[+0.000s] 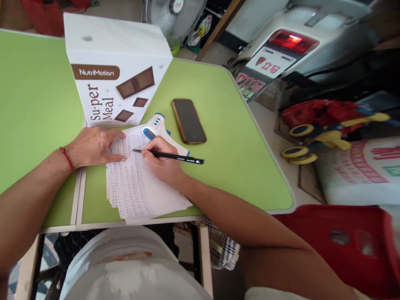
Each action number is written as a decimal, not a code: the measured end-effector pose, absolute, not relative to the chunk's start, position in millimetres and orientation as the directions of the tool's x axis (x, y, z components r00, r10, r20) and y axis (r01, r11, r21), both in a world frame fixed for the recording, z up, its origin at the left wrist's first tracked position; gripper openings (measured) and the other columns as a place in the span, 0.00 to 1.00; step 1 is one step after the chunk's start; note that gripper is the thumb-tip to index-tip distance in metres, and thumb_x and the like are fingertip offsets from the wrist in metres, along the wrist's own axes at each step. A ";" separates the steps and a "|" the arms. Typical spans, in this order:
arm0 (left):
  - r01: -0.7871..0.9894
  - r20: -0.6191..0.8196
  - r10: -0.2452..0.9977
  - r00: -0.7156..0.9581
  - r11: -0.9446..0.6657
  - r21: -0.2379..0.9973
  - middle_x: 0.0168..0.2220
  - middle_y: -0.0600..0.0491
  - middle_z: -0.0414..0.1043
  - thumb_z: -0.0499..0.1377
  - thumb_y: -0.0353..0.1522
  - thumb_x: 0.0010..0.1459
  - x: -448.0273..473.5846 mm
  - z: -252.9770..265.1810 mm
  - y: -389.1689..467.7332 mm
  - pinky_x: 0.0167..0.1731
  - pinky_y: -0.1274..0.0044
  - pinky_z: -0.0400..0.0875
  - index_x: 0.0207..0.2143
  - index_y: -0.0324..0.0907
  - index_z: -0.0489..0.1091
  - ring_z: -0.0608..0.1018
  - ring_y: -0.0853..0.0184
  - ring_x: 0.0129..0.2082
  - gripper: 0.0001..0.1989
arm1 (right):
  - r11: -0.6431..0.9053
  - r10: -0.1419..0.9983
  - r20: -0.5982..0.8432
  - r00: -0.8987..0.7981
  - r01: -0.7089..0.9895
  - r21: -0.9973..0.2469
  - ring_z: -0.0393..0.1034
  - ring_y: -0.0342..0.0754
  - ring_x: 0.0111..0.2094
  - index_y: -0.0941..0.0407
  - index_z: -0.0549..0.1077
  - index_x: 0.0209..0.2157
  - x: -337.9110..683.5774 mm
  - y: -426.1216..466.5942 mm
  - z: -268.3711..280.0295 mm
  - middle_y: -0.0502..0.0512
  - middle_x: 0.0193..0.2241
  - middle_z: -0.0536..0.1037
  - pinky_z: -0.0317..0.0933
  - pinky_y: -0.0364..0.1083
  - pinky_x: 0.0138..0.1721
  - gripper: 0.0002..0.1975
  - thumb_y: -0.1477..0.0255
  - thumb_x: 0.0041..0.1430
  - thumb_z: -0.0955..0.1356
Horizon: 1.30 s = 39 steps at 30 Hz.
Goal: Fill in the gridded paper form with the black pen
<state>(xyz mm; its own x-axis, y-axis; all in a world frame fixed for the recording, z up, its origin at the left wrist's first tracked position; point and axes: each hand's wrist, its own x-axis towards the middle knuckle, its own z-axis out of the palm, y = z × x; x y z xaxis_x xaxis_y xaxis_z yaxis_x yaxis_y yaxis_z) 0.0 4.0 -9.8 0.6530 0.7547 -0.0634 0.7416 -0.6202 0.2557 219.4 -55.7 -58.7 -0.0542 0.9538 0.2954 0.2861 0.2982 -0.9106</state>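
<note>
My right hand (164,160) is closed round a black pen (179,156), its tip at the handwritten lines on a stack of paper sheets (137,187). Dense writing covers the left part of the top sheet, while its right part is blank. My left hand (98,146) lies with fingers apart on the upper left edge of the sheets, holding nothing. Just beyond my right hand, a white and blue infrared thermometer (161,132) lies partly across the paper's top. A phone (189,121) with a dark screen and brown case lies farther right.
A white NutriMotion box (115,71) stands behind the paper on the green folding table (243,166). Beyond the table are a fan (175,18), a white scooter (275,46) and a white sack (362,166). A red plastic stool (343,246) stands at the right.
</note>
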 end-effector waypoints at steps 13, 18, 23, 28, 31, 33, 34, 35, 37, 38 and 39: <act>0.749 -0.072 0.761 0.645 -0.611 0.254 0.27 0.53 0.75 0.61 0.54 0.57 -0.3 -10.3 4.0 0.33 0.73 0.66 0.58 0.44 0.72 0.78 0.60 0.31 0.33 | 0.345 0.939 0.329 -0.104 0.301 -0.889 0.56 0.40 0.21 0.52 0.64 0.26 219.6 -56.8 -56.6 0.43 0.20 0.66 0.57 0.44 0.25 0.06 0.71 0.55 0.66; 0.740 -0.062 0.753 0.655 -0.622 0.258 0.26 0.53 0.74 0.61 0.53 0.57 -1.0 -8.5 3.9 0.30 0.74 0.64 0.57 0.44 0.73 0.76 0.62 0.29 0.32 | 0.341 0.940 0.324 -0.107 0.288 -0.895 0.57 0.40 0.22 0.52 0.65 0.26 221.0 -55.1 -59.7 0.44 0.20 0.67 0.56 0.44 0.24 0.06 0.72 0.55 0.67; 0.747 -0.073 0.758 0.648 -0.613 0.258 0.27 0.53 0.75 0.61 0.53 0.57 0.0 -8.5 3.9 0.30 0.73 0.63 0.57 0.43 0.72 0.76 0.61 0.29 0.33 | 0.334 0.942 0.324 -0.086 0.303 -0.892 0.57 0.40 0.22 0.52 0.64 0.27 220.5 -56.1 -60.9 0.43 0.21 0.66 0.56 0.44 0.25 0.07 0.71 0.56 0.67; 0.759 -0.099 0.763 0.639 -0.604 0.243 0.28 0.52 0.75 0.61 0.54 0.57 1.8 -7.7 3.0 0.31 0.74 0.63 0.59 0.43 0.72 0.76 0.61 0.30 0.34 | 0.342 0.940 0.331 -0.089 0.306 -0.889 0.58 0.40 0.21 0.53 0.65 0.25 220.9 -56.5 -59.8 0.44 0.20 0.67 0.55 0.43 0.23 0.07 0.71 0.55 0.67; 0.765 -0.101 0.768 0.633 -0.600 0.235 0.28 0.53 0.75 0.61 0.55 0.57 1.9 -7.7 2.9 0.30 0.74 0.61 0.59 0.42 0.72 0.75 0.62 0.29 0.35 | 0.358 0.933 0.352 -0.071 0.289 -0.888 0.57 0.40 0.20 0.53 0.65 0.25 221.5 -57.2 -60.1 0.43 0.19 0.66 0.54 0.43 0.22 0.07 0.72 0.55 0.67; 0.765 -0.102 0.767 0.633 -0.600 0.237 0.29 0.53 0.75 0.61 0.55 0.57 1.5 -8.5 3.1 0.30 0.74 0.61 0.58 0.43 0.72 0.75 0.62 0.28 0.35 | 0.373 0.927 0.366 -0.078 0.265 -0.889 0.57 0.39 0.21 0.53 0.65 0.26 221.5 -57.8 -59.9 0.43 0.19 0.66 0.54 0.42 0.22 0.07 0.71 0.57 0.67; 0.762 -0.099 0.766 0.635 -0.601 0.239 0.28 0.53 0.75 0.61 0.54 0.57 1.3 -9.0 3.2 0.30 0.74 0.60 0.58 0.43 0.72 0.75 0.63 0.28 0.34 | 0.383 0.924 0.373 -0.089 0.250 -0.889 0.58 0.39 0.21 0.53 0.66 0.26 221.3 -58.0 -59.6 0.43 0.20 0.67 0.55 0.42 0.22 0.07 0.71 0.57 0.67; 0.759 -0.094 0.764 0.639 -0.605 0.242 0.28 0.53 0.74 0.60 0.54 0.57 1.1 -9.5 3.3 0.29 0.74 0.60 0.58 0.43 0.72 0.75 0.63 0.28 0.34 | 0.393 0.920 0.379 -0.102 0.236 -0.889 0.58 0.39 0.21 0.53 0.66 0.26 221.1 -58.1 -59.3 0.43 0.20 0.67 0.55 0.42 0.22 0.06 0.72 0.57 0.67; 0.750 -0.078 0.759 0.646 -0.614 0.245 0.28 0.53 0.74 0.60 0.54 0.57 0.7 -10.3 3.6 0.29 0.75 0.60 0.57 0.43 0.72 0.74 0.64 0.27 0.33 | 0.402 0.915 0.385 -0.119 0.216 -0.890 0.57 0.39 0.21 0.53 0.67 0.26 220.4 -57.9 -58.7 0.44 0.20 0.67 0.55 0.42 0.22 0.06 0.73 0.56 0.67; 0.749 -0.072 0.758 0.648 -0.616 0.244 0.28 0.54 0.74 0.60 0.54 0.57 0.6 -10.4 3.7 0.29 0.75 0.59 0.57 0.43 0.72 0.74 0.64 0.27 0.33 | 0.401 0.916 0.383 -0.122 0.214 -0.891 0.57 0.39 0.20 0.53 0.67 0.26 220.1 -57.6 -58.6 0.43 0.20 0.67 0.55 0.42 0.22 0.06 0.73 0.56 0.67; 0.749 -0.070 0.759 0.647 -0.617 0.241 0.28 0.54 0.74 0.60 0.54 0.57 0.7 -10.3 3.7 0.29 0.75 0.59 0.57 0.43 0.73 0.74 0.64 0.27 0.33 | 0.397 0.917 0.379 -0.123 0.218 -0.892 0.57 0.39 0.20 0.53 0.67 0.26 219.8 -57.3 -58.7 0.44 0.20 0.67 0.55 0.42 0.22 0.06 0.73 0.56 0.67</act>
